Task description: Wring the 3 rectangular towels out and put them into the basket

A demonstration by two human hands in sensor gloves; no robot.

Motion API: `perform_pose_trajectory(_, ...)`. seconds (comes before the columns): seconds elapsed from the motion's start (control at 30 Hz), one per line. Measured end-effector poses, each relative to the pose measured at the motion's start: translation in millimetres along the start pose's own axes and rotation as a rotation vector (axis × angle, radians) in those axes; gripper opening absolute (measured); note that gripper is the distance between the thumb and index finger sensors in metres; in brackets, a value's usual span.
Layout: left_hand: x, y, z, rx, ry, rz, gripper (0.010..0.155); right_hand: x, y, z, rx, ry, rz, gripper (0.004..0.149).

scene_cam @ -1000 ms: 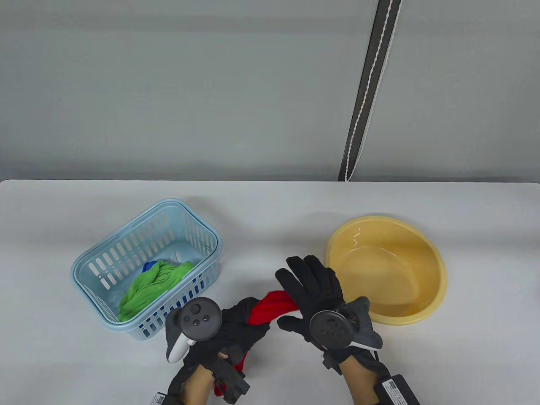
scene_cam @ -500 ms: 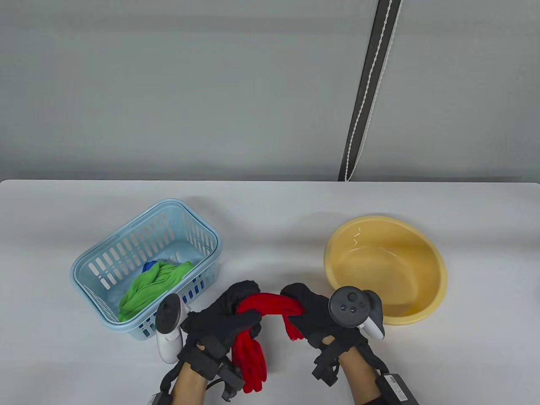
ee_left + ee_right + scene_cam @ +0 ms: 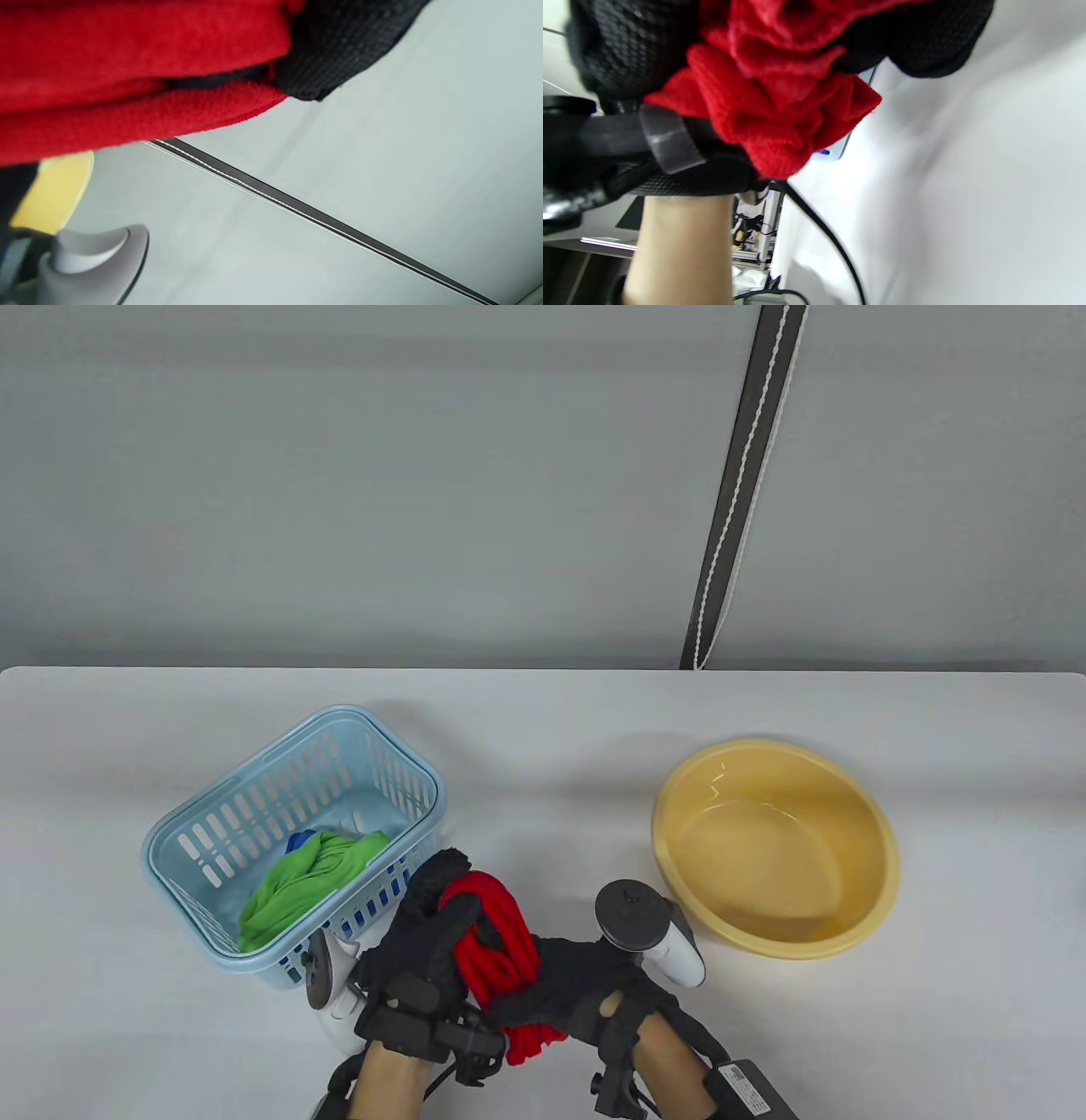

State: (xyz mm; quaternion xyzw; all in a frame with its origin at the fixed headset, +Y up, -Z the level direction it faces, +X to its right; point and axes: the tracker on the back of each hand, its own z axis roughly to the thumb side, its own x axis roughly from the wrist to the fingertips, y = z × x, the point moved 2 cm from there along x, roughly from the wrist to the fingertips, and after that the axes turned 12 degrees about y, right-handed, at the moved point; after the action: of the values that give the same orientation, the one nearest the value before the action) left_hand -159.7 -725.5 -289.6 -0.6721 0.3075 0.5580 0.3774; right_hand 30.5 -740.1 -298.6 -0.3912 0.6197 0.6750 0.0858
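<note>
Two gloved hands meet low on a pale grey worktop (image 3: 543, 712) backed by a plain grey wall with a dark strip (image 3: 738, 487) running down it. The left hand (image 3: 428, 933) and right hand (image 3: 577, 984) each have their grip clenched round a twisted red towel (image 3: 496, 946), held up just beside the blue basket (image 3: 212, 814). A green towel (image 3: 297, 878) and a bit of blue towel (image 3: 299, 841) lie in that basket. The yellow basin (image 3: 874, 831) sits well apart to the right. Only the right wrist view shows the towel's bunched end (image 3: 789, 123) and cables past the worktop's edge. Bare surface stretches behind basket and basin.
</note>
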Motion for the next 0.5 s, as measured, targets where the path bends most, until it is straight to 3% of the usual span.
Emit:
perform_pose_trajectory(0.2, 2.3, -8.5, 8.8, 0.135, -0.050, -0.058, 0.053, -5.9, -2.5, 1.3, 0.087, -0.034, 0.033, 0.058)
perform_pose_trajectory(0.37, 1.8, -11.3, 13.3, 0.177, -0.079, -0.049, 0.054, -17.3, -5.5, 3.4, 0.085, -0.085, -0.018, 0.054)
perform_pose_trajectory(0.5, 0.9, -13.1, 19.6, 0.235, -0.102, -0.047, 0.055, -26.6, -13.0, 6.5, 0.031, -0.122, -0.143, 0.052)
